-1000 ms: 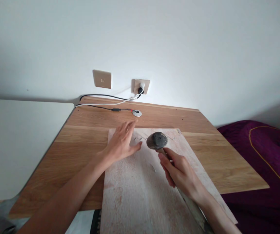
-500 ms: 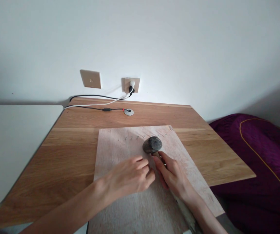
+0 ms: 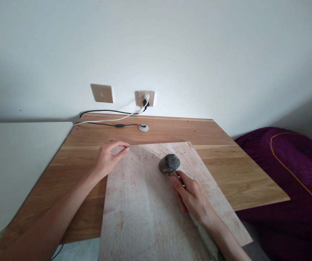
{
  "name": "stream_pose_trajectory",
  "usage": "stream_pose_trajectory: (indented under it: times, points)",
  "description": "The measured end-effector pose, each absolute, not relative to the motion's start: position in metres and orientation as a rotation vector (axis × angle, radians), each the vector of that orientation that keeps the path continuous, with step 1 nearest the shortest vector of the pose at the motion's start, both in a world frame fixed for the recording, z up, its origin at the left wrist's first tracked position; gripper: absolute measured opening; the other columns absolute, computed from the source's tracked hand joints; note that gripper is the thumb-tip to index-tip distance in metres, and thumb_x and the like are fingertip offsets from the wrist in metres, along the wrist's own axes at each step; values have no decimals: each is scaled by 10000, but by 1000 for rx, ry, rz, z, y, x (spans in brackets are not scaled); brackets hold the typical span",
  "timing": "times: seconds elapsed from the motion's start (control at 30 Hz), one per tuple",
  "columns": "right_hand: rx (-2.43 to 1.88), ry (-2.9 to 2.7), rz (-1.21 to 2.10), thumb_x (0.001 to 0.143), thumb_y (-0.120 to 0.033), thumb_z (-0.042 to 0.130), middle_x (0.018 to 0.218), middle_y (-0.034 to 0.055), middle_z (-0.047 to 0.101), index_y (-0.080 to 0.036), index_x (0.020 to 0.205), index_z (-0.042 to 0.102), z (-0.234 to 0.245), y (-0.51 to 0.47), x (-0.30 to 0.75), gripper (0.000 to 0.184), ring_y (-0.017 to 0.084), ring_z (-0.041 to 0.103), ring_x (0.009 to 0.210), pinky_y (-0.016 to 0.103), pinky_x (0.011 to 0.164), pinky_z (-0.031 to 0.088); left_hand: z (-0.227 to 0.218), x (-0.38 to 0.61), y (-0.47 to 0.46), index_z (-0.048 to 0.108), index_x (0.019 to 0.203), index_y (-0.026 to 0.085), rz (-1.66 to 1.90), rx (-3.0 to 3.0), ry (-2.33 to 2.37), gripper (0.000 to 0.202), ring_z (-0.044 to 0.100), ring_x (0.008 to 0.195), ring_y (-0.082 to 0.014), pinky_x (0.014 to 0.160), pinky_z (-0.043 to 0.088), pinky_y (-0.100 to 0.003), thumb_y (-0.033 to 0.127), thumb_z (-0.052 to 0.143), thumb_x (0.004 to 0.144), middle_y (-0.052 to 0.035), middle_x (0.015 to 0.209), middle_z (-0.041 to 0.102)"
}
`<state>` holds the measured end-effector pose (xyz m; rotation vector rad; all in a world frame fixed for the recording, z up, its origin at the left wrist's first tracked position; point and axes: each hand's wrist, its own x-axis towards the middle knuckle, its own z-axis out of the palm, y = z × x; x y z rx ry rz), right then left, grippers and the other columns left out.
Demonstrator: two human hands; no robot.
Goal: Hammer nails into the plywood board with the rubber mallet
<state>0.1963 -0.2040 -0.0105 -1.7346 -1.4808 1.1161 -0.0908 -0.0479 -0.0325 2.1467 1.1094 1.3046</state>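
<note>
A pale wooden board [image 3: 145,206] lies on the wooden desk [image 3: 85,137] and overhangs its near edge. A row of small nails [image 3: 146,156] stands near the board's far edge. My right hand [image 3: 192,197] is wrapped round the handle of a hammer, whose dark head [image 3: 169,163] rests on the board just below the nails. My left hand [image 3: 108,156] hovers at the board's far left corner, thumb and forefinger pinched together. What they pinch is too small to make out.
Black and white cables [image 3: 109,117] run along the desk's back edge to a wall socket [image 3: 144,98]. A metal grommet [image 3: 143,127] sits in the desk. A white surface [image 3: 15,159] adjoins on the left; purple fabric [image 3: 289,174] lies to the right.
My left hand came back to the board's middle beside my right hand, closed its fingers there, then moved up to the far left corner in a pinch. The hammer stayed almost still.
</note>
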Motion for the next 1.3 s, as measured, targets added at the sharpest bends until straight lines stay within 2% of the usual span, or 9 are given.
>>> stream_pose_trajectory:
  times: [0.2,0.77,1.07,1.3]
  points:
    - [-1742,-1469,1123,1070,-626,450,431,-102,476,-256,934,539,-11,-204,196,405,144,502,349,246,403,346,-43,-91,-53,804,946,247,1156,2132,1086,99,780,908,-206,885,615,-352,309,727,958,-22,947,828]
    - [-1741,-1457,1124,1076,-625,454,461,-102,491,-250,965,557,-12,-206,196,405,140,502,356,245,401,353,-45,-86,-55,756,870,229,1166,2331,1027,107,734,865,-208,837,574,-361,179,733,962,-25,882,782]
    - [-1787,-1465,1102,1092,-612,437,421,-101,475,-229,1017,603,-10,-208,196,424,149,496,357,257,423,375,-43,-84,-54,744,964,229,1059,2454,960,85,717,950,-224,915,540,-411,150,773,948,-16,952,789]
    - [-1832,-1456,1101,1077,-634,430,410,-96,481,-227,1033,600,-4,-208,192,444,153,504,364,257,438,388,-46,-83,-52,728,940,229,1096,2452,963,126,714,874,-205,871,529,-392,105,754,947,3,899,786]
